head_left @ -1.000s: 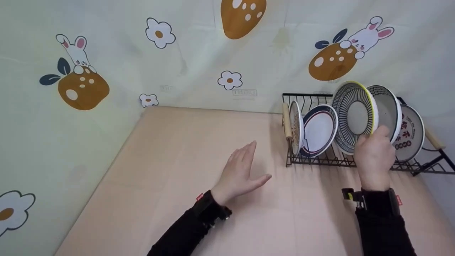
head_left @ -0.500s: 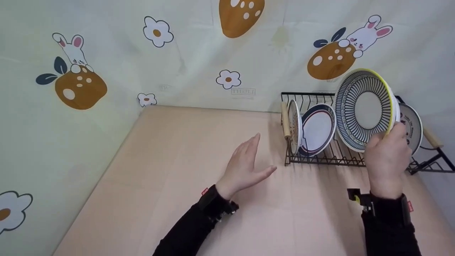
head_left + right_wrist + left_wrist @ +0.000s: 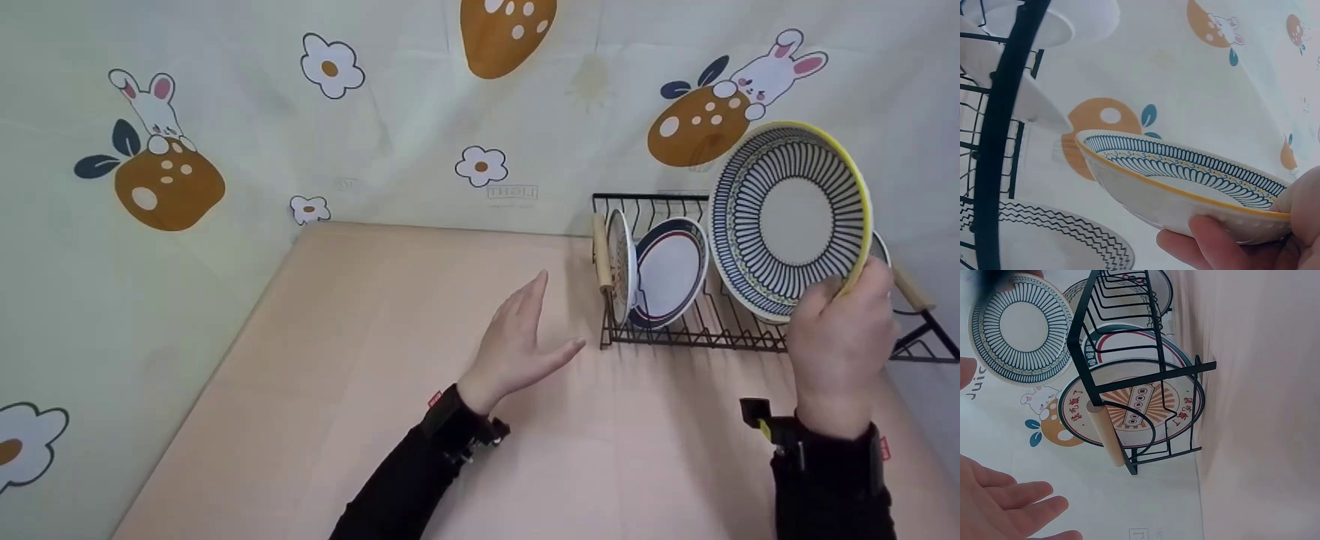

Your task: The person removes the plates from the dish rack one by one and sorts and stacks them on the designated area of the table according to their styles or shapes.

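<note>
My right hand (image 3: 844, 345) grips a deep, yellow-rimmed plate (image 3: 795, 221) by its lower right edge, thumb on the inside. Dark radiating stripes line the plate's inner wall. In the right wrist view, the fingers (image 3: 1216, 242) curl under its white outside. The plate is tilted and overlaps the right part of the black wire dish rack (image 3: 697, 345). My left hand (image 3: 514, 352) hovers left of the rack, fingers straight and thumb spread, holding nothing. Left in the rack stand a blue-rimmed plate (image 3: 671, 274) and a plate with an orange sunburst (image 3: 1114, 391).
A plate with a zigzag rim (image 3: 1067, 247) stands in the rack, hidden behind the held plate in the head view. The rack has wooden handles (image 3: 602, 251) at its ends. It stands on a pinkish tabletop (image 3: 360, 322) against a wall covering (image 3: 405, 97) printed with rabbits.
My right hand has lifted the yellow-rimmed plate up and to the right, and its inside faces the head camera more. The left hand has shifted slightly forward and right.
</note>
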Demonstrator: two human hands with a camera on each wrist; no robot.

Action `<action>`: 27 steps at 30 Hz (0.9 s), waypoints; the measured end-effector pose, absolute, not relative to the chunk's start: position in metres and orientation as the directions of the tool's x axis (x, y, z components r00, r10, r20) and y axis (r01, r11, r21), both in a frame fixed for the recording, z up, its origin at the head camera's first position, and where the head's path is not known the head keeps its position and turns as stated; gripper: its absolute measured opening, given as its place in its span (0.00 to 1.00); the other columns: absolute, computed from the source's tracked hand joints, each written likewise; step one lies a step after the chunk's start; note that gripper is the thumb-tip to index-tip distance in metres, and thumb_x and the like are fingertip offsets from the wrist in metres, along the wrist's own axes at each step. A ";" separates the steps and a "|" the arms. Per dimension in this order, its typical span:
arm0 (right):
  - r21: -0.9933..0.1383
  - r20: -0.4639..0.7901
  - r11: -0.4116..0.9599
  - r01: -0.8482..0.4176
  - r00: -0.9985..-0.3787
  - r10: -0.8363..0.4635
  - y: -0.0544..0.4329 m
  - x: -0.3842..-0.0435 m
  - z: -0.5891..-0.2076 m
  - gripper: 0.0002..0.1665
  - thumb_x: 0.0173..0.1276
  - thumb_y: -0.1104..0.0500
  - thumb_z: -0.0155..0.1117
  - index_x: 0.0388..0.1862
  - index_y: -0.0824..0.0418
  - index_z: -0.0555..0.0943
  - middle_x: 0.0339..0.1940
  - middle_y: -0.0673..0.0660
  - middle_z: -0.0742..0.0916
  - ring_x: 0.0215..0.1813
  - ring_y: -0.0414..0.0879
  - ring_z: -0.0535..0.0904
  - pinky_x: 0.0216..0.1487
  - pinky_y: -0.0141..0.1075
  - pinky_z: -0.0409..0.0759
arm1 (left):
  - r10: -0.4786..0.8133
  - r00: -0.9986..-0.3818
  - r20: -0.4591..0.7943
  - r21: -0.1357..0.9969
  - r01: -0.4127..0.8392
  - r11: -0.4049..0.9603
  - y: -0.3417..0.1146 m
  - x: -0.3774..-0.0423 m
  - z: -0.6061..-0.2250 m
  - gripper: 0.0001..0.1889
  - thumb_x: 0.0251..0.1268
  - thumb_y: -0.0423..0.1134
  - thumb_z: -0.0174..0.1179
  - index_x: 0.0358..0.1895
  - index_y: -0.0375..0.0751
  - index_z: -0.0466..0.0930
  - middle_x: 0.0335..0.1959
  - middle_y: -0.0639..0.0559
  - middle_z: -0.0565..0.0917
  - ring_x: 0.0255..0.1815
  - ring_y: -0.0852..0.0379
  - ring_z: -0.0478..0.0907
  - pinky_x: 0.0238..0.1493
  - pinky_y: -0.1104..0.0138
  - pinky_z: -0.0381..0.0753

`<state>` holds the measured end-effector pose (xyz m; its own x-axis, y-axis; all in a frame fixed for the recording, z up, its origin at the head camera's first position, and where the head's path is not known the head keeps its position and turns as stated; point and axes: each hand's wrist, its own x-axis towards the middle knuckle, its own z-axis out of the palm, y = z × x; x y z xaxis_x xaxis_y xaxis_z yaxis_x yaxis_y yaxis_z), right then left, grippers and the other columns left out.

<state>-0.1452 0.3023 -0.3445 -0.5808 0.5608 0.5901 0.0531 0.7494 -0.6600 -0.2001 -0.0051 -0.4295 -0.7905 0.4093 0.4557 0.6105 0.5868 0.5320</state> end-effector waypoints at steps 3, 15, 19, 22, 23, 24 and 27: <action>-0.680 0.577 0.732 0.041 -0.586 0.569 0.299 -0.141 -0.341 0.22 0.75 0.64 0.44 0.62 0.75 0.69 0.54 0.74 0.81 0.52 0.71 0.80 0.46 0.65 0.79 | 0.400 -0.792 0.461 0.540 0.608 0.582 -0.005 -0.201 -0.428 0.51 0.60 0.58 0.65 0.77 0.31 0.50 0.72 0.36 0.66 0.72 0.42 0.63 0.73 0.53 0.59; -0.730 0.568 0.682 -0.041 -0.591 0.573 0.281 -0.128 -0.338 0.25 0.71 0.64 0.46 0.65 0.69 0.71 0.51 0.66 0.85 0.41 0.43 0.80 0.33 0.20 0.68 | 0.353 -0.840 0.412 0.651 0.542 0.531 0.002 -0.206 -0.415 0.50 0.62 0.62 0.61 0.78 0.34 0.50 0.75 0.40 0.63 0.74 0.45 0.60 0.73 0.54 0.59; -0.736 0.573 0.672 -0.084 -0.607 0.551 0.273 -0.125 -0.339 0.25 0.71 0.66 0.47 0.66 0.69 0.71 0.53 0.64 0.85 0.42 0.38 0.78 0.34 0.19 0.71 | 0.340 -0.850 0.403 0.682 0.527 0.507 0.004 -0.207 -0.412 0.50 0.62 0.61 0.61 0.78 0.36 0.50 0.75 0.42 0.62 0.75 0.46 0.59 0.73 0.54 0.59; -0.740 0.575 0.664 -0.111 -0.618 0.537 0.266 -0.121 -0.340 0.26 0.70 0.66 0.48 0.66 0.70 0.71 0.54 0.65 0.84 0.44 0.36 0.78 0.36 0.20 0.72 | 0.332 -0.855 0.399 0.700 0.518 0.492 0.006 -0.208 -0.410 0.49 0.62 0.61 0.61 0.78 0.36 0.50 0.76 0.43 0.61 0.75 0.47 0.58 0.73 0.53 0.59; -0.739 0.580 0.662 -0.125 -0.619 0.530 0.264 -0.120 -0.340 0.26 0.70 0.67 0.48 0.66 0.70 0.71 0.53 0.65 0.84 0.43 0.33 0.77 0.36 0.19 0.72 | 0.330 -0.856 0.399 0.705 0.516 0.486 0.006 -0.208 -0.409 0.49 0.62 0.61 0.61 0.78 0.36 0.50 0.76 0.44 0.61 0.75 0.47 0.58 0.73 0.53 0.59; -0.742 0.579 0.657 -0.134 -0.622 0.527 0.262 -0.119 -0.340 0.26 0.70 0.66 0.48 0.66 0.70 0.71 0.53 0.65 0.84 0.42 0.30 0.76 0.35 0.18 0.73 | 0.328 -0.856 0.400 0.710 0.515 0.480 0.006 -0.208 -0.408 0.49 0.62 0.60 0.61 0.78 0.36 0.51 0.76 0.44 0.62 0.75 0.47 0.58 0.73 0.53 0.59; -0.743 0.589 0.647 -0.171 -0.626 0.511 0.256 -0.117 -0.340 0.25 0.69 0.67 0.49 0.65 0.71 0.71 0.53 0.65 0.85 0.43 0.27 0.76 0.38 0.18 0.74 | 0.322 -0.856 0.405 0.720 0.515 0.464 0.007 -0.209 -0.408 0.49 0.62 0.60 0.61 0.77 0.35 0.52 0.75 0.44 0.62 0.75 0.47 0.58 0.72 0.52 0.60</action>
<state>-0.1171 0.2558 -0.3400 -0.6258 0.5111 0.5892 -0.1709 0.6472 -0.7429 -0.2087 0.0071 -0.4077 -0.8558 0.3222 0.4048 0.5155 0.4640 0.7204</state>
